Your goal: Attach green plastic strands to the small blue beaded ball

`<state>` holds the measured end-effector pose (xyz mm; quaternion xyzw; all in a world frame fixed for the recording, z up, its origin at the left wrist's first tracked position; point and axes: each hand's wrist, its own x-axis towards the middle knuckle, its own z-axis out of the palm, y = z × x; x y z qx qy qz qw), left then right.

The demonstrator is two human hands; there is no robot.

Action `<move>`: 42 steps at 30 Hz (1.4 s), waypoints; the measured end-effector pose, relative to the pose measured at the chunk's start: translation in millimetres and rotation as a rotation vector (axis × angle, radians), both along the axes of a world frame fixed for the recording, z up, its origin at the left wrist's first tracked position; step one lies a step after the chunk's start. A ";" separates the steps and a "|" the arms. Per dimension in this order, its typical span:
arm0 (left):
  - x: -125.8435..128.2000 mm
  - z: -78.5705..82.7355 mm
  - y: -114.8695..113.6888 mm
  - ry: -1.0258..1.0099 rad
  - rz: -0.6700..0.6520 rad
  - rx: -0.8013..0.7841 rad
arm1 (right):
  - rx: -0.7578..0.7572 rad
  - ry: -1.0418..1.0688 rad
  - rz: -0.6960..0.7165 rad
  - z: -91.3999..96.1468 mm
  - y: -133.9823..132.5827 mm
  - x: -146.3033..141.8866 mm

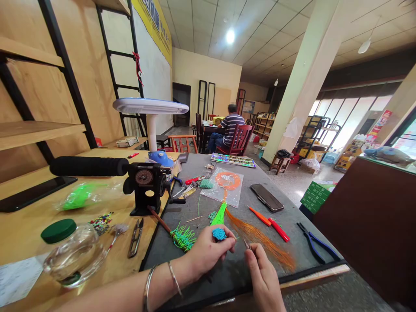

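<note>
My left hand (pixel 211 248) is closed, with a cluster of small blue beads (pixel 219 234) showing in the curl of its fingers. Its thumb and forefinger pinch a thin light strand whose end sticks out to the right. Just right of it, my right hand (pixel 263 275) is closed on a small pointed metal tool (pixel 246 244), mostly hidden by the fingers. The tool's tip is near the strand; whether they touch, I cannot tell. Bright green strands (pixel 220 214) lie behind my left hand. Orange fibres (pixel 260 236) spread behind my right hand.
Blue-handled pliers (pixel 315 245), a red pen-like tool (pixel 278 229) and a phone (pixel 267 197) lie at right. Left are a green-tipped bundle (pixel 182 237), black crank device (pixel 146 188), thread snips (pixel 135 238) and green-lidded jar (pixel 76 255). A person (pixel 229 125) sits farther back.
</note>
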<state>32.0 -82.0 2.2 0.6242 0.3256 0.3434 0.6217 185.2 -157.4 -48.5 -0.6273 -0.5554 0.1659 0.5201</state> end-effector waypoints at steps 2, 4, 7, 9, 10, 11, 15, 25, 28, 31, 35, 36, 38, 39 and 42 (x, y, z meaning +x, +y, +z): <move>0.2 3.0 -1.2 -0.005 0.017 -0.019 | -0.013 -0.060 0.025 -2.2 -0.4 -0.3; 0.7 5.0 -2.4 0.003 0.034 -0.007 | -0.016 -0.111 0.076 -3.7 1.2 -0.1; 1.2 5.1 -3.3 0.007 0.046 0.021 | -0.015 -0.138 0.117 -5.2 4.4 0.1; 1.4 3.8 -3.1 0.005 0.046 0.018 | -0.022 -0.126 0.130 -5.9 5.8 -0.4; 1.4 3.1 -3.0 0.005 0.047 0.018 | -0.029 -0.115 0.134 -6.1 6.3 -0.7; 1.4 2.6 -2.8 0.003 0.046 0.019 | -0.036 -0.102 0.136 -6.2 6.6 -0.9; 1.3 2.2 -2.6 -0.004 0.036 0.010 | -0.058 -0.051 0.146 -4.8 6.8 -1.6; 0.6 -4.4 1.0 0.014 -0.026 0.009 | -0.091 0.063 0.171 -4.3 8.5 -0.6; -1.1 -4.0 3.5 0.044 -0.032 0.081 | -0.075 0.098 0.167 -3.5 9.6 -0.5; -2.7 -0.8 5.2 0.051 0.014 0.177 | -0.051 0.096 0.134 -2.0 9.4 -4.0; -3.8 2.0 6.4 0.080 0.070 0.226 | -0.033 0.033 0.049 3.6 7.1 1.7; -4.0 2.3 6.6 0.096 0.082 0.228 | -0.028 -0.007 -0.005 6.8 6.9 8.9; -4.6 2.7 7.1 0.119 0.101 0.239 | -0.034 -0.136 -0.169 15.8 8.2 32.3; -5.0 2.9 7.4 0.127 0.106 0.249 | -0.056 -0.232 -0.256 21.1 9.9 47.7; -6.9 3.8 8.4 0.149 0.123 0.300 | -0.192 -0.526 -0.476 35.2 18.3 98.4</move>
